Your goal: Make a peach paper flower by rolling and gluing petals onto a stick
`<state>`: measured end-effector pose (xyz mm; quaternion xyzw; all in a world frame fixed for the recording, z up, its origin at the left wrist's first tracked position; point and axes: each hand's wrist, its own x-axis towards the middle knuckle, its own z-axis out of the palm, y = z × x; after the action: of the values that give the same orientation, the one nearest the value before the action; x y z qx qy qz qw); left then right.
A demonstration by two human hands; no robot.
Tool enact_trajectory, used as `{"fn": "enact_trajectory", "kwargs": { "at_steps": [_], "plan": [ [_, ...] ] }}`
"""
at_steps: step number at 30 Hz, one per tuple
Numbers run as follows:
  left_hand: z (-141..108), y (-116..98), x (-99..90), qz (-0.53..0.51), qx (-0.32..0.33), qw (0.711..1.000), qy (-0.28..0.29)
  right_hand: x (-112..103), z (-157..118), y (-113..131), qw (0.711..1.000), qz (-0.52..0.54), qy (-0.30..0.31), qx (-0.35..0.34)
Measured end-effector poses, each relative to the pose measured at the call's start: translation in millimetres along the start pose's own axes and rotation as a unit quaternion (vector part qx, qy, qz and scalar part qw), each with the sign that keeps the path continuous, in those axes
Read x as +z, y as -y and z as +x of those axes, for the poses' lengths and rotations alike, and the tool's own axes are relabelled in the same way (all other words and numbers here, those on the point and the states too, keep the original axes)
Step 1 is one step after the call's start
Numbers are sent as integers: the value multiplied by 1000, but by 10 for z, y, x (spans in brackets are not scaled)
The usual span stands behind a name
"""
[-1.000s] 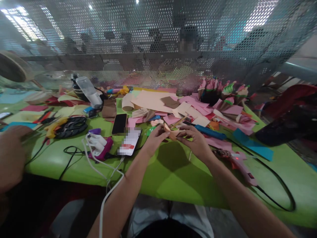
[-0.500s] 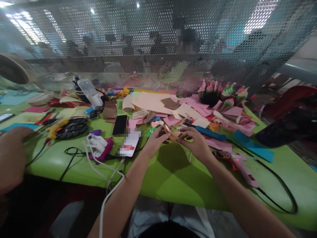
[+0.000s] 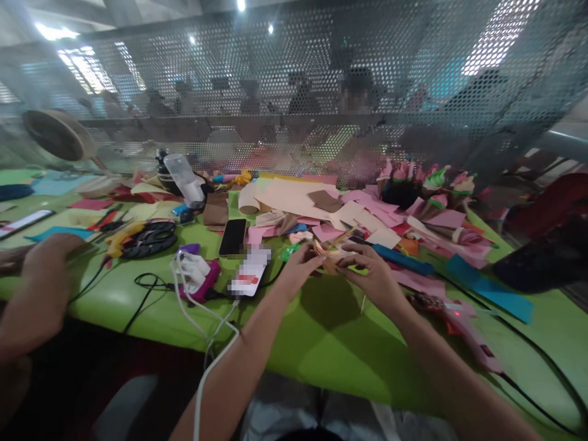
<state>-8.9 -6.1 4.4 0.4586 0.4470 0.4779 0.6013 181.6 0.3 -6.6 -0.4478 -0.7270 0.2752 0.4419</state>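
Note:
Between my hands, above the green table (image 3: 294, 361), is a small curled piece of peach paper (image 3: 329, 260). My left hand (image 3: 301, 266) pinches its left edge, and the fingers of my right hand (image 3: 370, 272) close on its right side. A thin pale stick (image 3: 362, 304) shows just below my right hand. Close behind the hands lie a green crumpled piece (image 3: 289, 252) and scraps of pink and peach paper. To the right of my right hand is a blue tool (image 3: 404, 258), and nearer the edge rests a pink glue gun (image 3: 473, 335) with a red light.
A black phone (image 3: 233, 237), a lit phone (image 3: 252, 272) and a magenta power strip (image 3: 204, 283) with white cables lie left. A clear bottle (image 3: 184, 177) and a paper heap (image 3: 294, 197) stand behind. Another person's hand (image 3: 50, 263) is far left; a dark container (image 3: 542, 257) is right.
The whole view has shifted, so the table items appear further right and slightly lower. My hands stay on the peach paper, which is turned a little differently.

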Motion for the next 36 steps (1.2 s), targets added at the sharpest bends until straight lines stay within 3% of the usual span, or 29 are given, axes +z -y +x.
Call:
{"fn": "enact_trajectory", "kwargs": {
  "at_steps": [6,14,22,27,32,36],
  "plan": [
    [7,45,13,61,-17,997,38,-67,10,44,999,20,-16,28],
    [10,117,0,94,-7,994,58,-38,-5,63,988,34,115,94],
    [-23,23,22,32,-30,995,95,-27,29,11,990,-1,127,53],
    [-38,-50,3,17,-52,993,108,-20,15,66,983,-16,172,59],
    [-45,-65,-27,31,-32,996,81,-4,-14,69,985,-34,137,104],
    [-35,-27,-24,55,-31,994,87,9,-20,76,992,-62,90,57]
  ]
}}
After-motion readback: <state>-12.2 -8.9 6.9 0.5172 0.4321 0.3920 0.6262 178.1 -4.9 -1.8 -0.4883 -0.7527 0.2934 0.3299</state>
